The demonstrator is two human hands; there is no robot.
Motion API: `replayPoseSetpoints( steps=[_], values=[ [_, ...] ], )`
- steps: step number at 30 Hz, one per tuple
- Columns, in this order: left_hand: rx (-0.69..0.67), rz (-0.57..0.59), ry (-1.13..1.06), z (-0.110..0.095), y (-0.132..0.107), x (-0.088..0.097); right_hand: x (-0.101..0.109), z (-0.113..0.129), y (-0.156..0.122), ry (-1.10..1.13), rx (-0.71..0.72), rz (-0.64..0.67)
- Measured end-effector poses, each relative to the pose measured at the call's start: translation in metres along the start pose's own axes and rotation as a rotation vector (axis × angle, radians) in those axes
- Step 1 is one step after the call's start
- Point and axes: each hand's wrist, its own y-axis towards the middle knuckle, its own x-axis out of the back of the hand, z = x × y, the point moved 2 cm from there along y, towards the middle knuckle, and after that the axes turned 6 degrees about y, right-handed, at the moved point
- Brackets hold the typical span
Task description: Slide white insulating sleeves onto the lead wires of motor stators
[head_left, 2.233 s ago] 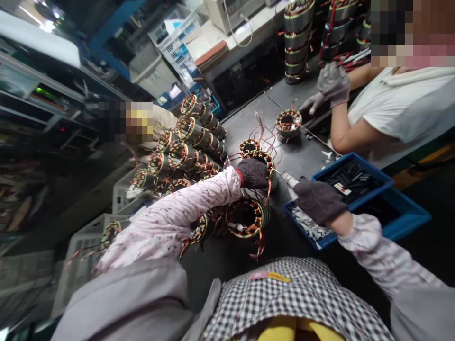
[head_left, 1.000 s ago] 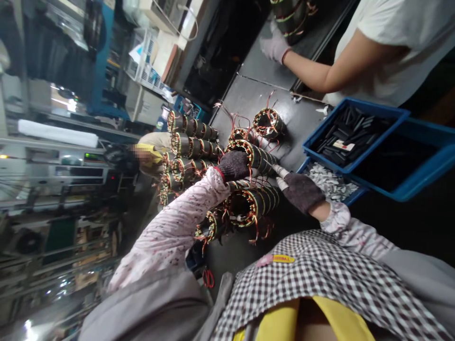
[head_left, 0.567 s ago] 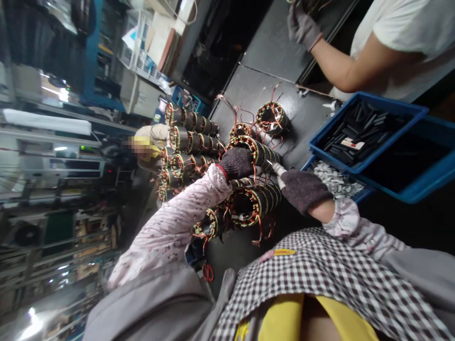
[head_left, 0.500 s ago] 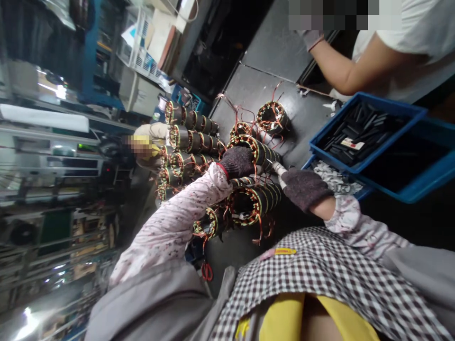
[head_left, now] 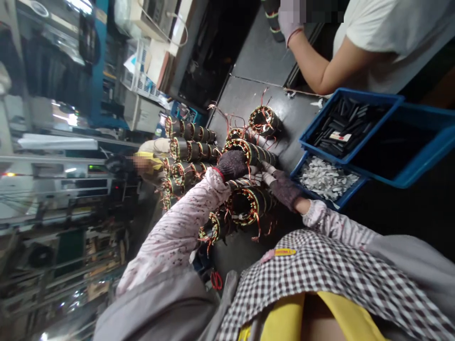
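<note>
A worker's gloved left hand meets the open end of a wire-wound cylinder amid others on a dark worktable; the right hand, fingertips narrowly parted, is just beside its flank; what either grips cannot be told; white pieces lie nearby.

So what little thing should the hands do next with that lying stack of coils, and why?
Perhaps the right hand could ease toward the open end of the coil stack, because the left hand is at that end, while the right hand's white-wrapped fingertips are beside the stack.
</note>
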Motion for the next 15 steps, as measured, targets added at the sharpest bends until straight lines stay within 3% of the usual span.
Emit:
replayPoseSetpoints(
  steps=[3, 6, 11, 15],
  values=[
    [-0.011, -0.019, -0.014, 0.000, 0.001, -0.001, 0.031, -0.009, -0.013, -0.335, -0.038, -0.008],
    [-0.024, -0.032, -0.020, 0.001, 0.003, -0.003, 0.045, -0.010, -0.021, -0.634, -0.157, 0.004],
    [0.011, -0.038, -0.039, 0.003, 0.005, -0.006, 0.033, 0.001, -0.016, -0.840, -0.237, 0.086],
    [-0.012, -0.046, -0.032, 0.003, 0.006, -0.007, 0.025, 0.008, -0.013, -0.924, -0.224, 0.104]
  ],
)
